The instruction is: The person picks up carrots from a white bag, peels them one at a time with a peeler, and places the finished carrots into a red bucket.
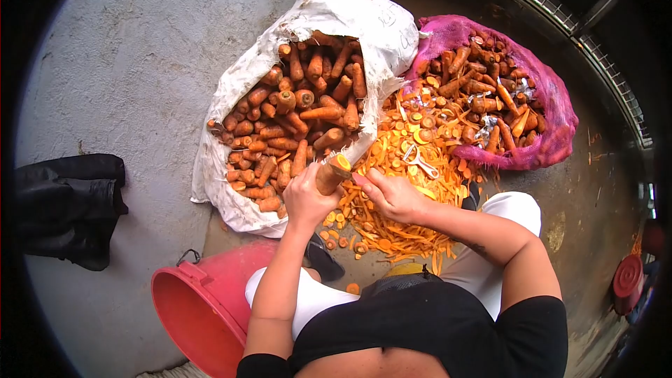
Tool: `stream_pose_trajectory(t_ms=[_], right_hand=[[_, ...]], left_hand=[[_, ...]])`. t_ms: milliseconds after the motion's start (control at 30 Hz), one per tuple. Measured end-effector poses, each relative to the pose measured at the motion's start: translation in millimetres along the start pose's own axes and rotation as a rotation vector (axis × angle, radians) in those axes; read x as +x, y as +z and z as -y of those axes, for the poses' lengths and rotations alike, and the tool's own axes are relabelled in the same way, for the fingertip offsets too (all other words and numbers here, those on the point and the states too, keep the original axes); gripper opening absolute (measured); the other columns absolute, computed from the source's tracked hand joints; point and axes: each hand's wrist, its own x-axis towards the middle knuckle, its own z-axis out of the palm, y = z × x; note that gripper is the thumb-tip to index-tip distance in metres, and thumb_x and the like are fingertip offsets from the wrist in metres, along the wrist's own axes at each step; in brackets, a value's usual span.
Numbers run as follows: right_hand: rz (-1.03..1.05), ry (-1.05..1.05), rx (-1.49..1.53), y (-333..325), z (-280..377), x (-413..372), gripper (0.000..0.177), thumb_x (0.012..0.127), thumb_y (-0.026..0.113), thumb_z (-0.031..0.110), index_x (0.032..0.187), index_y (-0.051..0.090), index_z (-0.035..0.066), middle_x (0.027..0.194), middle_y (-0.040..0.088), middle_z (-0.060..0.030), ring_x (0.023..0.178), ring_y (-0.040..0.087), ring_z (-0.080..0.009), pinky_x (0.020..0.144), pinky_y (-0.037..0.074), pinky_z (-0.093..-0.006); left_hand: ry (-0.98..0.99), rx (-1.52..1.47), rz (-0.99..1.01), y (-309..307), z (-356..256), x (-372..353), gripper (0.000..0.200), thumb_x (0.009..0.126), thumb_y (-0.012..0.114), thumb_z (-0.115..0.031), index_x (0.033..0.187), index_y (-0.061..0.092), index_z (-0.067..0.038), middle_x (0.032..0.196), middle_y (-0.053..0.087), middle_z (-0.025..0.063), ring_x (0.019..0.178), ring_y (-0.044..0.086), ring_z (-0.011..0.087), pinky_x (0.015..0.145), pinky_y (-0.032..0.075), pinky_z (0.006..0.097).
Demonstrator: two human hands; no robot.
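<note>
My left hand (308,196) is wrapped around a thick carrot (331,176), its freshly cut orange end tilted up and away from me. Close beside it, my right hand (397,197) is closed on a small tool with a red handle (360,180); its blade cannot be made out. Beneath both hands lies a heap of carrot peelings (392,220) mixed with cut-off round ends. A white peeler (421,161) rests on that heap. Just past my left hand, an opened white sack (231,115) holds many unpeeled carrots (285,101).
A pink mesh sack (556,108) of carrots stands at the right behind the peelings. By my left leg, a red bucket (199,290) lies tipped with its mouth toward the left. Black clothing (70,203) hangs at the far left. A red round object (628,276) is at the far right.
</note>
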Motion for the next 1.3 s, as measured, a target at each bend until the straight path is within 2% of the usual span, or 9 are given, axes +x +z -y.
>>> stream_pose_trajectory(t_ms=[167,200,267,367,467,967,1067,1100,1300], right_hand=[[0.052,0.109,-0.019,1.7,-8.8,4.1,0.045,0.098,0.034,0.047,0.103,0.049,0.004,0.073,0.059,-0.0248,0.072,0.058,-0.045,0.063,0.045,-0.0524],[0.044,0.243,-0.042,5.5,-30.2,8.2,0.049,0.098,0.033,0.048,0.105,0.049,0.003,0.077,0.059,-0.026,0.076,0.059,-0.0453,0.067,0.045,-0.0524],[0.012,0.508,-0.076,13.4,-81.0,17.9,0.055,0.098,0.03,0.051,0.109,0.049,0.0,0.084,0.061,-0.0283,0.084,0.059,-0.0459,0.075,0.045,-0.0523],[0.006,0.547,-0.004,21.1,-68.1,5.1,0.062,0.098,0.027,0.053,0.109,0.051,-0.003,0.094,0.061,-0.0307,0.095,0.058,-0.0462,0.085,0.043,-0.0509],[-0.018,0.355,0.024,44.8,-85.0,-4.8,0.063,0.097,0.029,0.053,0.107,0.054,-0.004,0.095,0.06,-0.0312,0.096,0.058,-0.0455,0.085,0.044,-0.0488],[0.006,0.224,0.181,10.7,-25.8,-2.1,0.047,0.101,0.033,0.04,0.129,0.051,0.006,0.081,0.053,-0.0207,0.079,0.057,-0.0347,0.072,0.045,-0.0399],[-0.017,0.259,0.231,9.2,-26.4,-3.4,0.047,0.102,0.036,0.038,0.128,0.049,0.002,0.075,0.051,-0.0082,0.07,0.05,-0.0168,0.067,0.044,-0.0297],[-0.107,0.166,0.225,10.5,-22.0,-3.1,0.042,0.101,0.037,0.034,0.129,0.05,0.006,0.077,0.049,-0.0171,0.071,0.056,-0.0329,0.064,0.044,-0.0386],[-0.073,-0.154,0.147,-5.8,9.2,-13.4,0.024,0.097,0.044,0.029,0.097,0.049,0.006,0.067,0.054,-0.0171,0.063,0.059,-0.0379,0.055,0.045,-0.043]], left_hand=[[0.086,0.065,-0.011,1.2,3.9,-4.1,0.033,0.061,0.074,-0.022,0.088,0.061,-0.007,0.071,0.064,0.012,0.066,0.064,0.032,0.062,0.052,0.0407],[0.097,0.068,-0.005,-1.0,1.1,-4.8,0.032,0.062,0.074,-0.022,0.086,0.06,-0.007,0.071,0.063,0.0113,0.065,0.063,0.0321,0.06,0.051,0.041],[0.058,-0.12,-0.02,-7.0,-16.8,-8.6,0.03,0.063,0.073,-0.02,0.086,0.06,-0.007,0.073,0.064,0.0109,0.067,0.065,0.0304,0.062,0.052,0.0394],[0.021,-0.291,-0.051,-11.2,-15.1,-6.2,0.026,0.064,0.072,-0.017,0.085,0.061,-0.007,0.075,0.065,0.0108,0.068,0.066,0.0282,0.064,0.053,0.0374],[0.018,-0.424,-0.107,-2.3,5.0,-6.8,0.028,0.064,0.073,-0.012,0.088,0.059,-0.005,0.074,0.064,0.0101,0.068,0.066,0.0264,0.064,0.053,0.0361],[0.552,-0.364,-0.362,-4.2,6.9,0.8,0.044,0.066,0.075,-0.006,0.102,0.05,-0.006,0.089,0.06,0.0117,0.081,0.062,0.0302,0.075,0.052,0.0405],[0.558,-0.36,-0.402,6.5,17.4,0.4,0.044,0.066,0.075,-0.005,0.102,0.05,-0.006,0.089,0.06,0.0116,0.082,0.062,0.0299,0.075,0.052,0.0403],[0.565,-0.359,-0.401,5.1,16.6,0.7,0.043,0.066,0.075,-0.006,0.102,0.051,-0.006,0.089,0.06,0.0115,0.082,0.061,0.03,0.075,0.051,0.0411],[0.352,-0.19,-0.292,5.7,13.1,-1.7,0.04,0.061,0.078,-0.012,0.094,0.057,-0.007,0.082,0.061,0.0099,0.077,0.061,0.0303,0.07,0.048,0.0386]])
